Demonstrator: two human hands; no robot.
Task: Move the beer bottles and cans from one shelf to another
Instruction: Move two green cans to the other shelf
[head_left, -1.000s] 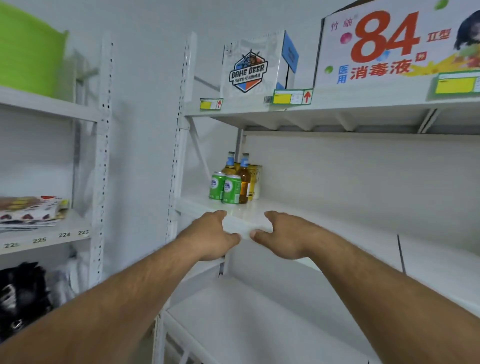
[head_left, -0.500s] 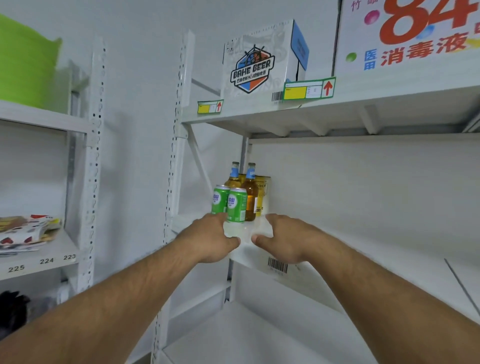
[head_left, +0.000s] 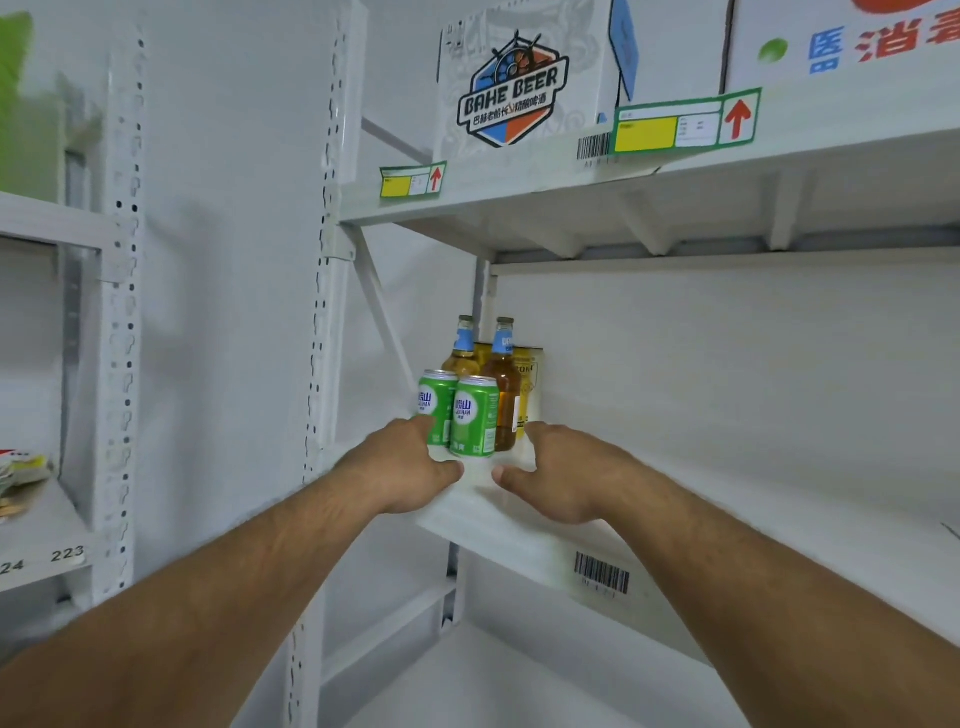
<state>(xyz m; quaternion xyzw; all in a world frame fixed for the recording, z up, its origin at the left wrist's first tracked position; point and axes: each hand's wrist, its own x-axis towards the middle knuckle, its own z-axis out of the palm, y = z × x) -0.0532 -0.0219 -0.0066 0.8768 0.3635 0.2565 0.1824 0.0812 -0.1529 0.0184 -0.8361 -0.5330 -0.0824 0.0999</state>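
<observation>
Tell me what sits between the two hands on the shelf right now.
In the head view, the nearer green can stands between the left hand and right hand; in front of it, between the thumbs, is bare shelf.

white wall (head_left: 234, 260) | white steel shelving (head_left: 727, 171) right | second rack (head_left: 122, 312) left | even light

Glossy green metal cans (head_left: 462, 415); amber glass bottles (head_left: 501, 387); matt white metal shelf (head_left: 675, 499).
</observation>
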